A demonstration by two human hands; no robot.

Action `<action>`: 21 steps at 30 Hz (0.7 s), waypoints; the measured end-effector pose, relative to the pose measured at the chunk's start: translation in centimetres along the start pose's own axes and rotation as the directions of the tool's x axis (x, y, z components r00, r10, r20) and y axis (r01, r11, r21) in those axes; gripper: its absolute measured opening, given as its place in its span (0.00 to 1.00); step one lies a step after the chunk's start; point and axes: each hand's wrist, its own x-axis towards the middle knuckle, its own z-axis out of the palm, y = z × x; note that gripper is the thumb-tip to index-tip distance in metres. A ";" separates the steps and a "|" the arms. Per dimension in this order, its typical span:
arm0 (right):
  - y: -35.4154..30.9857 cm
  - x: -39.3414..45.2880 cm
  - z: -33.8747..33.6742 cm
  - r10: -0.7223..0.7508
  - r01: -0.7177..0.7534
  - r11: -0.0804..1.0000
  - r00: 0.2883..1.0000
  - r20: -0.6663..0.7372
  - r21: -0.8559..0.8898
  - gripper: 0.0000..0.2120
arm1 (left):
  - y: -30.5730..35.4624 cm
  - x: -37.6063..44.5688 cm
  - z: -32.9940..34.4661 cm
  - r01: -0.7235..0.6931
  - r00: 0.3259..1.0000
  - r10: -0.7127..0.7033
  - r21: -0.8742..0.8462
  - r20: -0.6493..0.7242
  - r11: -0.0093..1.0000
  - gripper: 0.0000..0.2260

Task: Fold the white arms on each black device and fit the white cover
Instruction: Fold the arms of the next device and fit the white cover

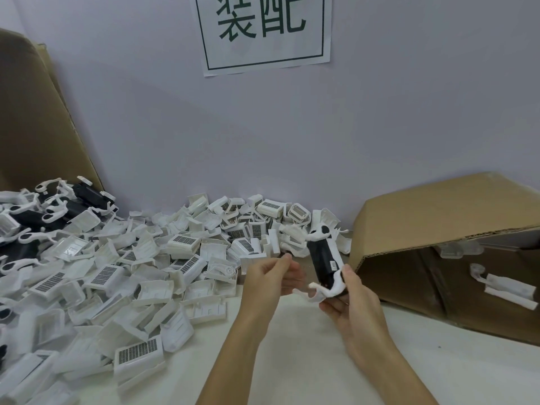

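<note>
My right hand point(352, 299) grips the near end of a black device point(323, 263), held upright above the table. A white arm sticks out at the device's top point(320, 232), and another curls out to the left at its bottom point(324, 290). My left hand point(270, 277) hovers just left of the device with thumb and fingers pinched together; something small and dark shows at the fingertips, too small to name. A big heap of white covers point(137, 276) fills the table's left and back. More black devices point(84, 200) with white arms lie at the far left.
A cardboard box point(438, 229) lies on its side at the right, with a few finished white-covered pieces point(508, 290) inside. A tall cardboard sheet point(32, 121) leans at the left. Behind is a wall with a printed sign point(263, 30). White tabletop point(292, 361) shows in front of me.
</note>
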 end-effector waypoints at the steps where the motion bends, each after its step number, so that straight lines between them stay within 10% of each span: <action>1: 0.2 -0.1 0.0 -0.081 0.081 0.992 0.997 0.003 -0.100 0.16 | 0.1 -0.1 0.0 0.002 1.000 -0.003 0.043 0.025 0.999 0.14; 10: 2.1 -1.5 0.9 -0.521 0.506 0.528 0.827 0.211 -0.682 0.24 | 0.8 -0.3 0.7 0.045 0.993 -0.060 0.149 0.104 0.988 0.15; 15: 1.8 -2.4 1.5 -0.609 0.739 0.282 0.630 0.481 -0.612 0.22 | 0.2 0.1 0.5 0.222 0.975 -0.223 -0.078 -0.015 0.972 0.15; 18: 1.6 -2.7 1.3 -0.787 0.806 0.219 0.479 0.388 -0.550 0.17 | -0.6 0.4 -0.5 0.262 0.964 -0.256 -0.441 0.075 0.859 0.19; 21: 1.2 -2.3 0.6 -0.837 0.782 0.297 0.490 0.244 -0.548 0.15 | -1.2 0.3 -1.6 0.271 0.962 -0.207 -0.679 0.176 0.682 0.22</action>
